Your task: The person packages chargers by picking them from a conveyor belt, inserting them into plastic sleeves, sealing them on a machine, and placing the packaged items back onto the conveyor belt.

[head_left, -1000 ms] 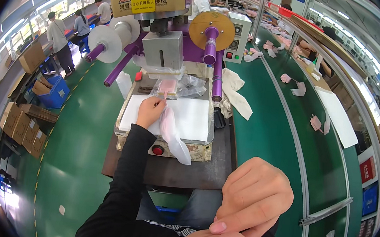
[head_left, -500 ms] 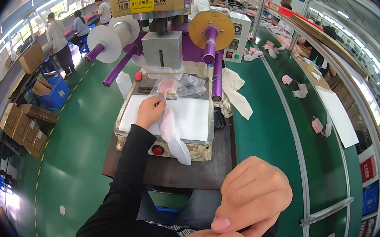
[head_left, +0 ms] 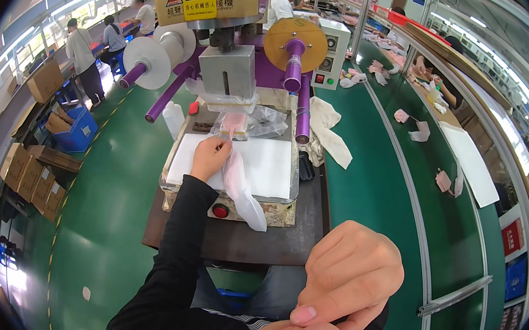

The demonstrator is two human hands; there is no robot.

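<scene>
At the front of a press machine, my left hand point(head_left: 212, 157) is closed in a pinch on a thin pink strap. The strap runs from a flat pink piece point(head_left: 235, 123) lying on the work plate under the metal press head point(head_left: 227, 72). The press head is raised above the piece, with clear film around it. A pale pink and white cloth strip point(head_left: 243, 191) trails from beside my left hand over the white sheet point(head_left: 267, 165) and past the front edge. My right hand point(head_left: 352, 275) is raised close to me, its fingers curled and the thumb touching bare skin.
A red button point(head_left: 220, 210) sits on the machine's front. Purple rods carry a white spool point(head_left: 147, 63) and a yellow disc point(head_left: 295, 46). A white cloth point(head_left: 324, 129) lies right of the base. A green conveyor point(head_left: 393, 152) bears pink pieces; people work farther off.
My left hand keeps its pinch at the same spot. My right hand has shifted very slightly downward; the view has moved a little.
</scene>
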